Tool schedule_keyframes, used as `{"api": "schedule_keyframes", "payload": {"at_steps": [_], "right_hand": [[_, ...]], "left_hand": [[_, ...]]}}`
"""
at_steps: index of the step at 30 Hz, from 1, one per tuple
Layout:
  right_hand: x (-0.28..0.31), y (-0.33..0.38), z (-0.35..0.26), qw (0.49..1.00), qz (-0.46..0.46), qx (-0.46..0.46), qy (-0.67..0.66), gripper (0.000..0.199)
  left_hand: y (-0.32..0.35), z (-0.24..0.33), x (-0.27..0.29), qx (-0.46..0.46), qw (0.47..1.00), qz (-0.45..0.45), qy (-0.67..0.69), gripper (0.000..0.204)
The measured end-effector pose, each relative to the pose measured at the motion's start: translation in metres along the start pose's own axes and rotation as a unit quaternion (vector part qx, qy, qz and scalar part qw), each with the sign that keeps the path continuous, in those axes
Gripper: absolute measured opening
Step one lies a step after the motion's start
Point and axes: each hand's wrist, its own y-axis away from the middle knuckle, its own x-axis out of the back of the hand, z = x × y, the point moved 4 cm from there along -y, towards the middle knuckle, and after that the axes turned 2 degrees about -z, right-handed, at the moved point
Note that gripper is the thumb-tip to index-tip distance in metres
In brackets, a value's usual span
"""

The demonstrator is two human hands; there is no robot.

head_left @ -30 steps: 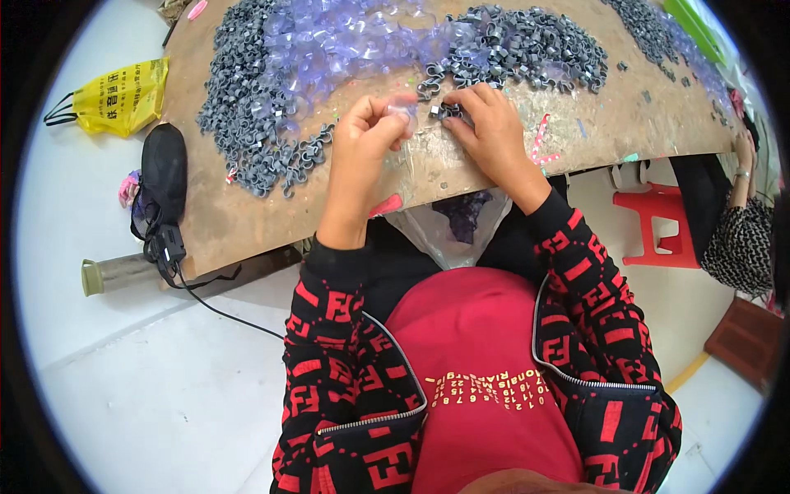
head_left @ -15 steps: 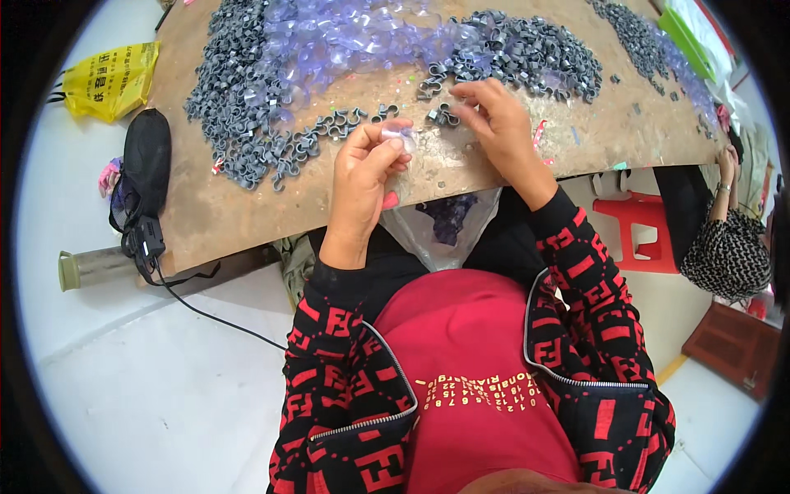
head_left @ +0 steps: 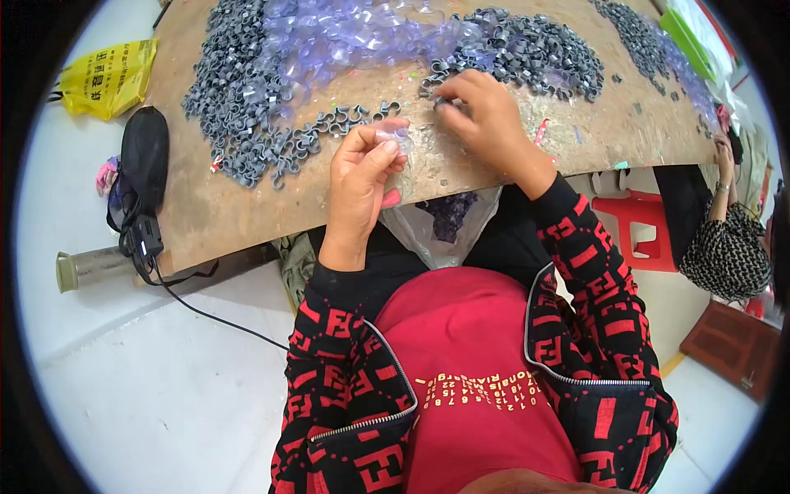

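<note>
while left grip [head_left: 362,169] pinches clear piece [head_left: 399,140] | right grip [head_left: 485,115] curls, can't tell hold | bag [head_left: 409,237] (dark purple contents [head_left: 447,216])

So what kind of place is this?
Probably a small workshop: a big worn table holds heaps of grey clip-like parts and clear purplish plastic pieces, and another person is at its edge.
</note>
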Motion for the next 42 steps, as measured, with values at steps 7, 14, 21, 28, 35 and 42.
{"api": "schedule_keyframes", "payload": {"at_steps": [7, 14, 21, 28, 35, 42], "right_hand": [[-0.003, 0.005, 0.034, 0.84, 0.002, -0.253, -0.481, 0.02], [0.005, 0.012, 0.028, 0.812, -0.018, -0.298, -0.501, 0.022], [0.018, 0.034, -0.012, 0.821, -0.072, -0.242, -0.512, 0.018], [0.021, 0.043, -0.025, 0.838, 0.009, -0.208, -0.505, 0.019], [0.045, 0.047, -0.028, 0.922, 0.026, -0.139, -0.359, 0.018], [0.049, 0.054, -0.036, 0.935, -0.017, -0.119, -0.335, 0.022]], "left_hand": [[0.001, 0.0, -0.002, -0.002, 1.0, -0.001, -0.019, 0.006], [0.003, 0.002, -0.008, -0.003, 0.998, 0.0, -0.068, 0.008], [0.011, -0.006, -0.03, 0.019, 0.999, -0.003, -0.031, 0.008], [0.015, -0.016, -0.046, 0.099, 0.99, -0.031, 0.098, 0.007], [0.018, -0.025, -0.049, 0.155, 0.97, -0.037, 0.185, 0.007], [0.019, -0.03, -0.052, 0.195, 0.946, -0.034, 0.257, 0.015]]}}
